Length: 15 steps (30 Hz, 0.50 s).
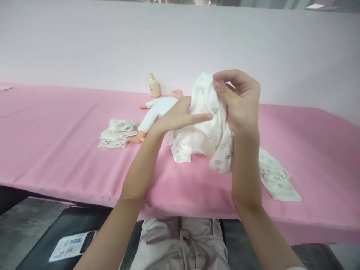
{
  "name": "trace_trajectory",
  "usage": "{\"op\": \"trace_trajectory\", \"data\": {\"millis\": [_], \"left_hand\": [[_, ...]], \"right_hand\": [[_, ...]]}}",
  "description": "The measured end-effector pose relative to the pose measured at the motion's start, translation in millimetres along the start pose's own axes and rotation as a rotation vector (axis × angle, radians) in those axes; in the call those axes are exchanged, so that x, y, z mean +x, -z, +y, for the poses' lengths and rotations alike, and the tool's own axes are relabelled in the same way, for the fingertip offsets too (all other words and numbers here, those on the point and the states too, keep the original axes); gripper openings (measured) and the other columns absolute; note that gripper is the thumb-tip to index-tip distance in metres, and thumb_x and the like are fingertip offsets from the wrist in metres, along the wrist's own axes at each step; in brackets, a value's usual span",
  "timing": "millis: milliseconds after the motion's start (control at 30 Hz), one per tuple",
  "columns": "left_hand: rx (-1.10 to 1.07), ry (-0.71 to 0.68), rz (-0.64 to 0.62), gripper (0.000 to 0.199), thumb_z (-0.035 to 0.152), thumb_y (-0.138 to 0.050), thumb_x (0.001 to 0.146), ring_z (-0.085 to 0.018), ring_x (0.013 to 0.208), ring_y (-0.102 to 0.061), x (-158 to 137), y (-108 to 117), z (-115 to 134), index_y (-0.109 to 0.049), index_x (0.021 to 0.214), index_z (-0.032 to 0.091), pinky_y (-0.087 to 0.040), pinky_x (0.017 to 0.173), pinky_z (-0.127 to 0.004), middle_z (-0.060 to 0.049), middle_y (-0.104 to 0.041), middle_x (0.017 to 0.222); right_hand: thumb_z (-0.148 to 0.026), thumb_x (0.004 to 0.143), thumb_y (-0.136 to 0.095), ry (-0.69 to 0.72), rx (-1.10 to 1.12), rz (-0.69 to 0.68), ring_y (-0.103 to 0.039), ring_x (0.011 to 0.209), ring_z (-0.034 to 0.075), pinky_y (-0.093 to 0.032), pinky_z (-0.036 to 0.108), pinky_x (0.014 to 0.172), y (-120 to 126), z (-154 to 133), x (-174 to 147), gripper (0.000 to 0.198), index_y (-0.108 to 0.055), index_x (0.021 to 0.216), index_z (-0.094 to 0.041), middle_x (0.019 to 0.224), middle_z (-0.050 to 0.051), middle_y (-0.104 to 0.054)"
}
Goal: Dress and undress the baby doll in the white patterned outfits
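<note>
A white baby garment (204,129) with small animal prints hangs in loose folds above the pink table cover, held up in front of me. My right hand (239,97) pinches its upper edge between thumb and fingertips. On its left side, my left hand (185,114) grips the cloth, thumb laid across the front and the other fingers hidden behind the fabric. Beyond my left forearm a baby doll (157,110) in a white suit lies on its back, partly covered by my arm.
Folded white cloth (118,133) sits left by the doll's feet. Another printed white garment (278,176) lies folded at the right. A cream pump bottle (154,85) stands near the wall. Below the table's left edge, a black stool (70,225) bears a phone-like item (71,245).
</note>
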<state>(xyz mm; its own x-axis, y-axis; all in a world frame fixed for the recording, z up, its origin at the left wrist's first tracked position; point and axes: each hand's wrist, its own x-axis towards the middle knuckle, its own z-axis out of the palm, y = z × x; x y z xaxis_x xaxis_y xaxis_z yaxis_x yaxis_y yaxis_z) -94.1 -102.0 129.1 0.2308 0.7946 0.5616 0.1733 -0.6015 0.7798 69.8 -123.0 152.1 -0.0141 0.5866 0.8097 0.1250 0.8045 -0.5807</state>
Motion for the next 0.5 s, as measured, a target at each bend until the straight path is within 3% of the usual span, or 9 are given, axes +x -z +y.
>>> {"op": "trace_trajectory", "data": {"millis": [100,200,267,333,400,500], "left_hand": [[0.003,0.033,0.035,0.029,0.038,-0.064,0.077,-0.032,0.104,-0.059,2.5,-7.3,-4.7,-0.058,0.099,0.019,-0.053,0.082,-0.047,-0.005,-0.060,0.093],[-0.044,0.035,0.146,0.024,0.038,-0.059,0.081,-0.028,0.100,-0.060,10.6,-1.8,-6.6,-0.057,0.093,0.018,-0.053,0.080,-0.044,-0.004,-0.060,0.089],[-0.079,0.040,0.236,0.024,0.039,-0.060,0.080,-0.025,0.099,-0.060,15.4,8.6,-6.4,-0.055,0.092,0.018,-0.053,0.082,-0.042,-0.003,-0.061,0.090],[-0.118,0.046,0.335,0.026,0.037,-0.063,0.078,-0.024,0.099,-0.059,18.4,20.1,-6.3,-0.053,0.094,0.018,-0.051,0.084,-0.041,-0.002,-0.061,0.091],[-0.156,0.031,0.397,0.026,0.034,-0.064,0.077,-0.022,0.097,-0.058,19.5,28.8,-7.2,-0.052,0.094,0.018,-0.050,0.085,-0.041,-0.002,-0.061,0.092],[-0.159,0.019,0.392,0.019,0.032,-0.061,0.080,-0.022,0.094,-0.057,19.9,34.4,-10.4,-0.054,0.092,0.020,-0.049,0.083,-0.041,-0.003,-0.061,0.091]], "right_hand": [[-0.019,0.076,-0.065,-0.087,-0.179,-0.095,-0.058,0.092,0.016,-0.051,0.027,0.073,3.8,1.3,-1.6,0.038,-0.056,0.112,-0.024,0.103,0.002,-0.059],[-0.021,0.066,-0.073,-0.236,-0.304,-0.393,-0.059,0.089,0.019,-0.052,0.030,0.070,11.3,8.2,-2.8,0.063,-0.049,0.124,-0.026,0.102,0.002,-0.059],[-0.022,0.064,-0.074,-0.313,-0.365,-0.618,-0.060,0.083,0.020,-0.052,0.032,0.070,13.4,16.4,-3.3,0.058,-0.054,0.118,-0.025,0.095,0.002,-0.062],[-0.023,0.066,-0.072,-0.358,-0.440,-0.755,-0.060,0.080,0.021,-0.051,0.034,0.070,10.6,27.0,-3.5,0.046,-0.058,0.110,-0.024,0.090,0.002,-0.063],[-0.025,0.069,-0.069,-0.383,-0.488,-0.807,-0.061,0.081,0.021,-0.050,0.033,0.071,3.3,38.4,-3.7,0.033,-0.061,0.101,-0.023,0.090,0.003,-0.064],[-0.026,0.070,-0.069,-0.398,-0.433,-0.878,-0.061,0.081,0.020,-0.049,0.032,0.071,-9.5,51.3,-4.5,0.018,-0.062,0.086,-0.022,0.085,0.002,-0.064]]}}
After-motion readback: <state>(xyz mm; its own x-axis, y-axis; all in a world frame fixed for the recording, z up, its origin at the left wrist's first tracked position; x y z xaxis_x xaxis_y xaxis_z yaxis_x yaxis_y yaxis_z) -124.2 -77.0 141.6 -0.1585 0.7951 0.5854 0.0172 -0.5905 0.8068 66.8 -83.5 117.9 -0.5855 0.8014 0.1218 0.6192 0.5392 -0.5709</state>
